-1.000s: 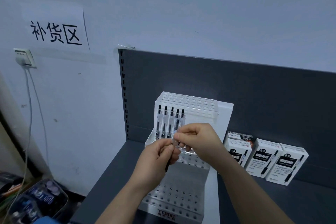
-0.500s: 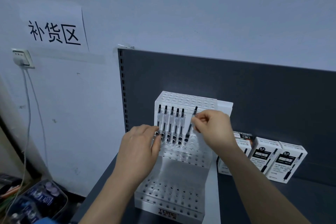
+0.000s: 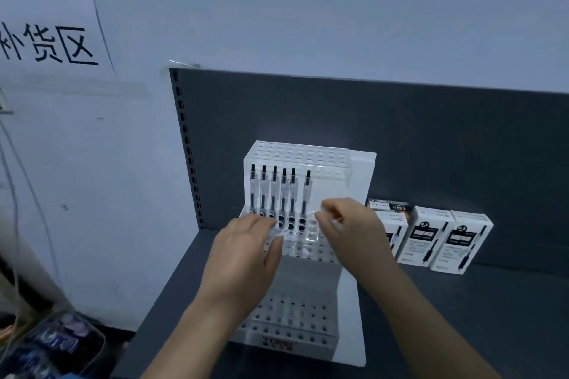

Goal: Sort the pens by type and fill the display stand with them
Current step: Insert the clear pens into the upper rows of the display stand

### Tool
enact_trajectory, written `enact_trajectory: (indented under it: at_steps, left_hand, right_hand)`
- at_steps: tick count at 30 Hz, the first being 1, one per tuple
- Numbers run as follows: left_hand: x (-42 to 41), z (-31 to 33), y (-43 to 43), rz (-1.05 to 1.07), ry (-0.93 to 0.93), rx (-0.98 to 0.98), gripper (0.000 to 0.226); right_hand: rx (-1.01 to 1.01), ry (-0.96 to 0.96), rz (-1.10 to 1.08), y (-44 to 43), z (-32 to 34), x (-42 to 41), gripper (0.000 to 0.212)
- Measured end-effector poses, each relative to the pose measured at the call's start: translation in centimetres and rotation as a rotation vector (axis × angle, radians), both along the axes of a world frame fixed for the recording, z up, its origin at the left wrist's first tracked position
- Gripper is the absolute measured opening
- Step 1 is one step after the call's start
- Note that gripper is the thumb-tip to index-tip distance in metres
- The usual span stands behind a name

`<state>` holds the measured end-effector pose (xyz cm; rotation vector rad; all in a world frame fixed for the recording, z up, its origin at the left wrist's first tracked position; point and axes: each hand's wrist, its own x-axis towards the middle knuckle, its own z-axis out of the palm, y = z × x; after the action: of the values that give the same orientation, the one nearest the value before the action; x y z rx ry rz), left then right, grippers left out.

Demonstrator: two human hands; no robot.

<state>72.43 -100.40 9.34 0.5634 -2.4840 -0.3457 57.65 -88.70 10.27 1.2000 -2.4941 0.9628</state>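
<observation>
A white tiered display stand (image 3: 361, 169) with rows of holes stands on the dark shelf. Five clear pens with black tips (image 3: 273, 191) stand side by side in its middle tier. A sixth pen (image 3: 307, 194) stands one hole further right, with nothing touching it. My left hand (image 3: 246, 258) lies on the front of the middle tier with its fingers stretched toward the pens' bases. My right hand (image 3: 348, 224) hovers just right of the sixth pen, fingers loosely curled, and I see nothing in it. The stand's top and bottom tiers hold no pens.
Three white pen boxes (image 3: 425, 237) stand on the grey shelf (image 3: 477, 317) to the right of the stand, with a darker box (image 3: 389, 204) behind them. A dark back panel (image 3: 400, 120) rises behind. A clear bag (image 3: 55, 344) lies low left by the wall.
My right hand has set the sixth pen into the middle tier, let it go and dropped lower. My left hand moved from the pen to the tier's front.
</observation>
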Motion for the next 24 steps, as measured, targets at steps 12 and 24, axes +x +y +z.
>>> enact_trajectory:
  at_steps: [12, 24]
  left_hand:
    - [-6.2, -0.9, 10.5, -0.292, 0.008, -0.029, 0.032]
    - [-14.5, -2.0, 32.8, -0.533, -0.004, -0.037, 0.035]
  right_hand:
    - [0.110, 0.012, -0.324, 15.3, -2.3, 1.2, 0.033]
    - [0.221, -0.016, -0.619, 40.3, -3.2, -2.5, 0.045]
